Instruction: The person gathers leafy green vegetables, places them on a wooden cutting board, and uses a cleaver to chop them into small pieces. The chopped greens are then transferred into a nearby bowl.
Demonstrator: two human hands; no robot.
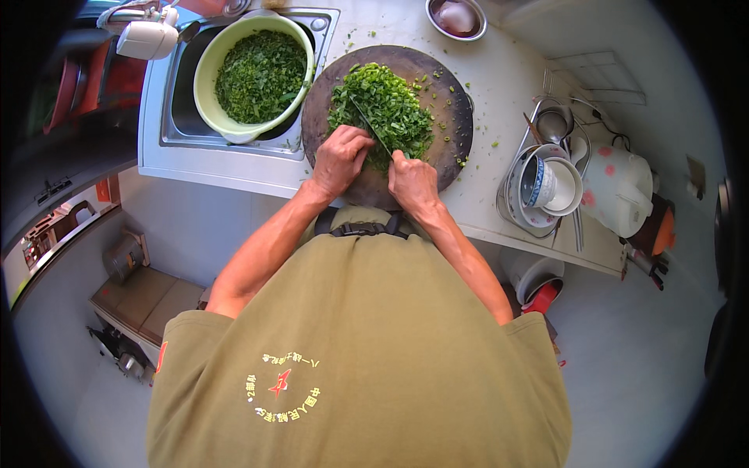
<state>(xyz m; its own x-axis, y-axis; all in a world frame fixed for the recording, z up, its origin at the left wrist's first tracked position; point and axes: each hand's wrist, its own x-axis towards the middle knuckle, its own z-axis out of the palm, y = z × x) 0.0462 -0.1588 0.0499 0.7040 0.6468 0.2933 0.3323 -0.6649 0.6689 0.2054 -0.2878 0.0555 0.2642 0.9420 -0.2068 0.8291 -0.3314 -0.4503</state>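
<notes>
A round wooden chopping board (450, 126) lies on the counter before me, with a heap of chopped green leaves and stalks (389, 96) on it. My right hand (413, 180) grips the handle of a knife (371, 124), whose blade points up and to the left against the near side of the heap. Just left of the blade, my left hand (342, 157) rests with bent fingers at the edge of the greens. What lies under those fingers is hidden. Small green bits are scattered over the board's right side.
A pale green basin (202, 88) of chopped greens stands in the steel sink (175, 131) at the left. Beyond the board sits a metal bowl (456, 19) with something pinkish inside. To the right are a rack of bowls (560, 184) and a flower-patterned appliance (617, 181).
</notes>
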